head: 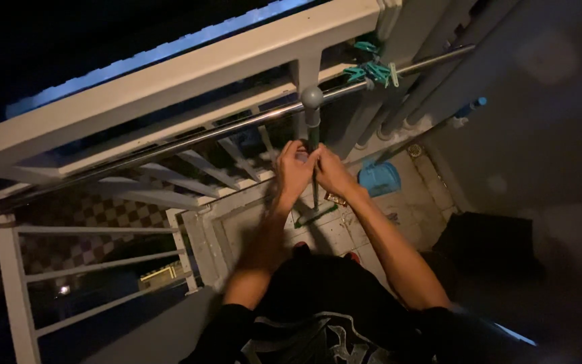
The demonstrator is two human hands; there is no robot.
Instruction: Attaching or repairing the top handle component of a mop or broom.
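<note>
Both arms stretched down, my left hand (pixel 294 168) and right hand (pixel 333 172) have fingers wrapped round the mop pole (pixel 312 128), railing (pixel 170 81) close at twelve o'clock.

1. A long metal rod (pixel 190 138) runs from the lower left up to the upper right, just inside the balcony railing (pixel 170 77)
2. Clothes pegs (pixel 372 69) hang on the rod near its right end
3. A mop handle (pixel 312 128) stands upright in front of the rod, its top crossing it
4. The left hand (pixel 293 170) and the right hand (pixel 331 172) close around the handle from either side, touching each other
5. The mop head (pixel 316 214) rests on the tiled floor (pixel 335 236) below the hands
6. A dustpan (pixel 380 178) lies on the floor to the right of the hands, near the wall (pixel 547 121)
</note>
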